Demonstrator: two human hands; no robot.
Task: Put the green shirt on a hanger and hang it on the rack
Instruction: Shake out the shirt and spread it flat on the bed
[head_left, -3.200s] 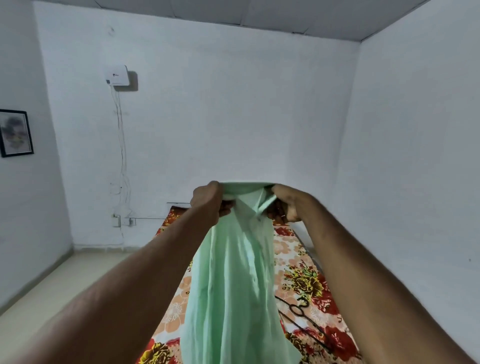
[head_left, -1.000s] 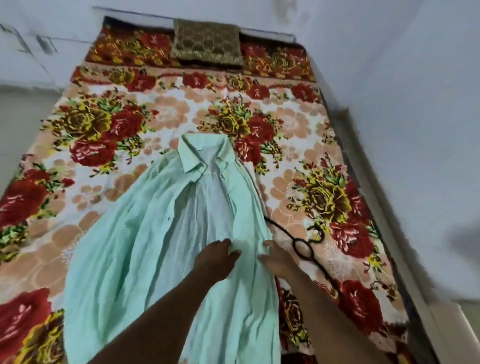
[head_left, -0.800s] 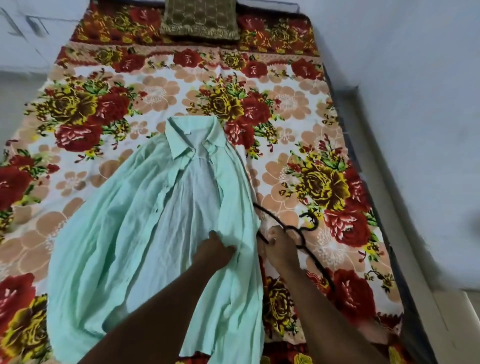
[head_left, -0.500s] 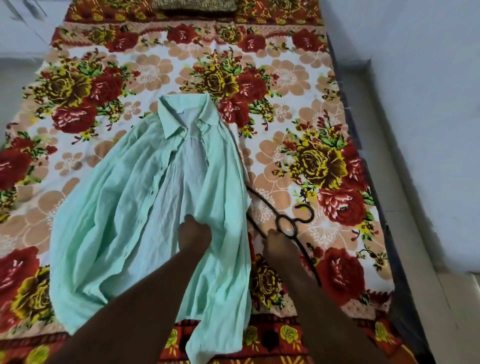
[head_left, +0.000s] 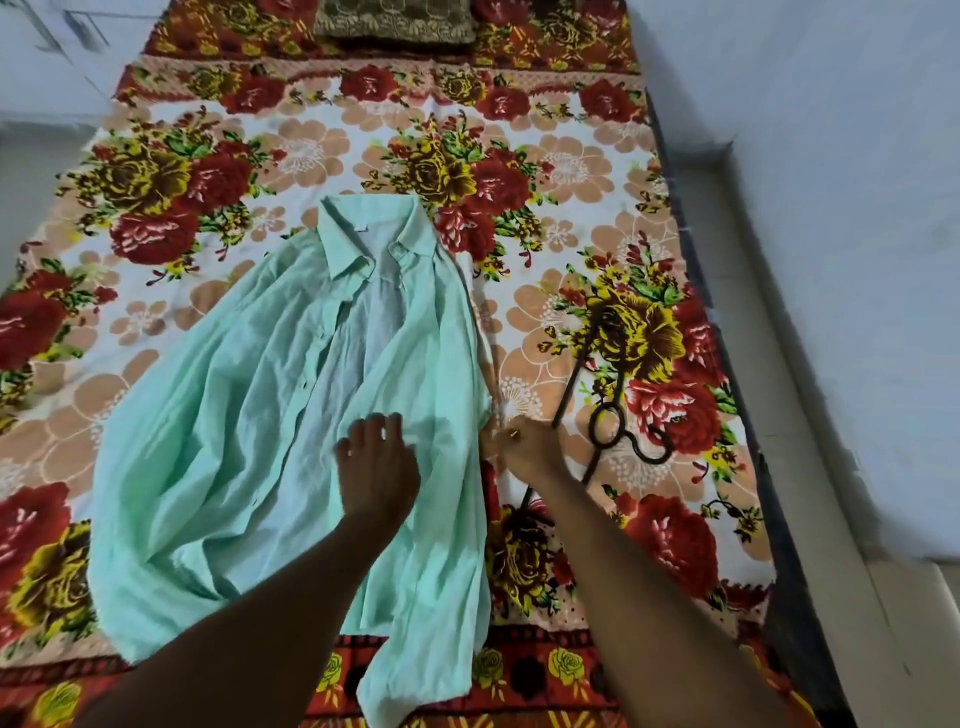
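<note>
Shirt: green shirt (head_left: 291, 415) flat mid-bed (head_left: 571, 171), collar toward far edge.
Left hand (head_left: 376, 467): fingers spread, pressing the cloth.
Right hand (head_left: 524, 449): fingers curled, pinching hanger (head_left: 605, 431) beside shirt's right edge.
Risk: hook snags fabric; cloth bunches.

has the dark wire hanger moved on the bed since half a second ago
Yes. The dark wire hanger has swung: its far end, earlier beside the green shirt, now lies on the yellow flower print, farther right.
</note>
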